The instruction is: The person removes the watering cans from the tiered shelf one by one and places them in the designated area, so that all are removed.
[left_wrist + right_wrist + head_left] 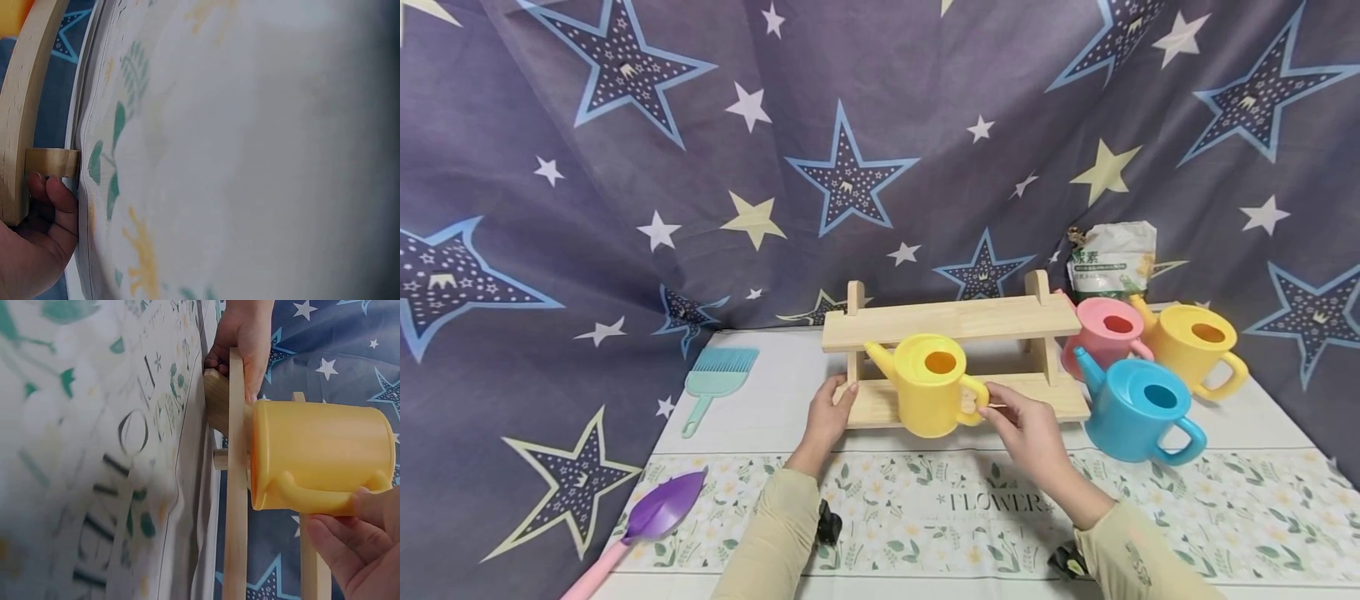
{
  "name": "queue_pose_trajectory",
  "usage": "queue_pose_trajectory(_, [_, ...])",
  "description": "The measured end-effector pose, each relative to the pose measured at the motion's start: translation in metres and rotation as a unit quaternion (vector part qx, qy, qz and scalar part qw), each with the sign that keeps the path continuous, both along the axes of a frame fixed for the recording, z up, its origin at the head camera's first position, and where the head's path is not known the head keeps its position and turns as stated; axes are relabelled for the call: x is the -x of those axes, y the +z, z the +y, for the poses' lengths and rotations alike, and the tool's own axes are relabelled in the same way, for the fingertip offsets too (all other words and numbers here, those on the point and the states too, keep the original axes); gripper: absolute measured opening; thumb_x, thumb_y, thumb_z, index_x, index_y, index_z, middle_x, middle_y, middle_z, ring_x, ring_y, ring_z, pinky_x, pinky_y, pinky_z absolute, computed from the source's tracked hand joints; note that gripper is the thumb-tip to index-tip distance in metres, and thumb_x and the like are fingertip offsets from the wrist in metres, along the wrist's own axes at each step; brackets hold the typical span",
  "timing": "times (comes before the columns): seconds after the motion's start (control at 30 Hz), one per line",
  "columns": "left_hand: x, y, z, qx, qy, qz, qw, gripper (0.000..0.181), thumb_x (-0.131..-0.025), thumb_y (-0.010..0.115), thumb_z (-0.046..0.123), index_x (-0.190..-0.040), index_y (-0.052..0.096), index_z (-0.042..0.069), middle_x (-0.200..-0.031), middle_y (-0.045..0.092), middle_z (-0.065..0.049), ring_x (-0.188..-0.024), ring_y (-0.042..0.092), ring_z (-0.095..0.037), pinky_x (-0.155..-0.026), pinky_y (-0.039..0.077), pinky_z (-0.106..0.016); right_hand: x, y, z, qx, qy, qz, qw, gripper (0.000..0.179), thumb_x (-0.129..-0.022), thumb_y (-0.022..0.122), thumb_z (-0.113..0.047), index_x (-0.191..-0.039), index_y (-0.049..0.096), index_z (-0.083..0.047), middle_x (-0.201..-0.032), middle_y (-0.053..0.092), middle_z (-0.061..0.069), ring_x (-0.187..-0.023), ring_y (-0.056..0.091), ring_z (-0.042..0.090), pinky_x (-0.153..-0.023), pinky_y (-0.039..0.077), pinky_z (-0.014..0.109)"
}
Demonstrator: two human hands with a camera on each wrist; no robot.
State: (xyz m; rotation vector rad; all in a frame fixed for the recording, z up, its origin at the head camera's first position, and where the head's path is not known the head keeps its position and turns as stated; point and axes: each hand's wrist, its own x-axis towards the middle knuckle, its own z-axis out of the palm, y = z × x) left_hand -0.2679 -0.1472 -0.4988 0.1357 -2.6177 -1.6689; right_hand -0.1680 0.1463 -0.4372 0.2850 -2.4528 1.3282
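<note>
A yellow watering can (pixel 921 404) is upright at the lower board of a two-tier wooden shelf (pixel 951 321), its spout toward the left. My right hand (pixel 1033 437) pinches the can's handle (pixel 319 501) from the right side. In the right wrist view the can's base is close to the lower board (pixel 236 487); whether it touches cannot be told. At the left end of that board, my left hand (pixel 827 419) grips the edge, with the thumb above and curled fingers (pixel 62 200) underneath.
Right of the shelf stand a blue watering can (pixel 1135 417), a pink watering can (pixel 1093 333) and another yellow watering can (pixel 1183 346). Behind them is a white bag (pixel 1116 250). At left lie a teal brush (pixel 718 375) and a purple scoop (pixel 662 508) with a pink handle.
</note>
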Motion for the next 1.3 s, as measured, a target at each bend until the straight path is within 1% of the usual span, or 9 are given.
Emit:
queue_pose_trajectory(0.2, [0.001,0.000,-0.001,0.007,0.002,0.000,1.0000,0.044,-0.099,0.054,0.033,-0.133,0.053,0.005,-0.133,0.056,-0.016,-0.124,0.051,-0.033,-0.110,0.035,-0.052,-0.015,0.000,0.023,-0.015,-0.020,0.030,0.9992,0.033,-0.087,0.072,-0.004,-0.120,0.067,-0.001,-0.105,0.072,0.013,-0.089,0.071,0.025,-0.071,0.060,0.032])
queue_pose_trajectory(0.37, [0.002,-0.001,-0.002,0.002,0.001,0.002,1.0000,0.043,-0.099,0.055,0.032,-0.132,0.054,0.005,-0.129,0.058,-0.016,-0.119,0.054,-0.032,-0.108,0.037,-0.050,-0.031,0.004,0.042,-0.032,-0.045,0.052,0.9971,0.033,-0.085,0.073,-0.002,-0.118,0.068,-0.001,-0.101,0.073,0.011,-0.084,0.072,0.020,-0.068,0.058,0.019])
queue_pose_trajectory(0.53, [0.002,-0.002,-0.003,-0.001,0.003,0.000,1.0000,0.043,-0.099,0.055,0.032,-0.132,0.054,0.005,-0.128,0.058,-0.016,-0.116,0.055,-0.031,-0.107,0.038,-0.050,-0.049,0.012,0.060,-0.044,-0.075,0.065,0.9941,0.033,-0.083,0.075,0.001,-0.115,0.068,0.001,-0.093,0.074,0.011,-0.077,0.069,0.008,-0.064,0.052,0.008])
queue_pose_trajectory(0.8, [0.002,-0.002,-0.003,0.004,0.007,-0.011,0.9999,0.044,-0.100,0.054,0.033,-0.134,0.053,0.006,-0.130,0.056,-0.016,-0.119,0.053,-0.031,-0.108,0.037,-0.050,-0.074,0.026,0.090,-0.053,-0.119,0.071,0.9889,0.034,-0.084,0.073,0.004,-0.117,0.067,0.002,-0.093,0.073,0.017,-0.079,0.058,-0.018,-0.062,0.050,0.005])
queue_pose_trajectory(0.93, [0.001,-0.001,-0.003,0.011,0.005,-0.004,0.9999,0.044,-0.100,0.054,0.033,-0.133,0.053,0.004,-0.129,0.057,-0.017,-0.118,0.054,-0.032,-0.107,0.039,-0.050,-0.084,0.033,0.106,-0.049,-0.142,0.075,0.9858,0.033,-0.086,0.072,0.002,-0.118,0.067,0.001,-0.093,0.072,-0.010,-0.078,0.058,-0.020,-0.059,0.050,0.006])
queue_pose_trajectory(1.0, [0.000,-0.001,-0.004,0.014,0.006,-0.001,0.9999,0.044,-0.100,0.054,0.033,-0.133,0.053,0.004,-0.129,0.057,-0.017,-0.117,0.054,-0.032,-0.106,0.039,-0.050,-0.088,0.037,0.115,-0.049,-0.159,0.081,0.9827,0.033,-0.086,0.072,0.002,-0.119,0.067,0.002,-0.093,0.064,-0.029,-0.078,0.057,-0.021,-0.059,0.049,0.004])
queue_pose_trajectory(1.07, [0.000,-0.001,-0.004,0.014,0.006,-0.001,0.9999,0.044,-0.100,0.054,0.034,-0.132,0.054,0.005,-0.128,0.058,-0.017,-0.116,0.055,-0.031,-0.106,0.039,-0.049,-0.093,0.041,0.125,-0.048,-0.181,0.085,0.9787,0.034,-0.086,0.071,0.002,-0.120,0.066,0.003,-0.096,0.054,-0.040,-0.078,0.055,-0.023,-0.060,0.047,0.002])
queue_pose_trajectory(1.2, [0.000,-0.001,-0.005,0.011,0.005,-0.003,0.9999,0.044,-0.099,0.054,0.034,-0.132,0.054,0.005,-0.127,0.058,-0.016,-0.115,0.055,-0.031,-0.106,0.039,-0.049,-0.099,0.049,0.144,-0.032,-0.233,0.084,0.9682,0.036,-0.088,0.069,0.004,-0.123,0.064,0.004,-0.096,0.049,-0.044,-0.077,0.052,-0.026,-0.063,0.044,-0.001])
queue_pose_trajectory(1.3, [0.001,-0.002,-0.005,0.011,0.004,-0.007,0.9999,0.045,-0.099,0.054,0.035,-0.133,0.053,0.005,-0.127,0.058,-0.016,-0.114,0.055,-0.030,-0.106,0.039,-0.050,-0.100,0.052,0.161,0.003,-0.241,0.104,0.9650,0.036,-0.089,0.063,0.011,-0.125,0.061,0.006,-0.098,0.055,-0.039,-0.079,0.056,-0.022,-0.068,0.046,0.000])
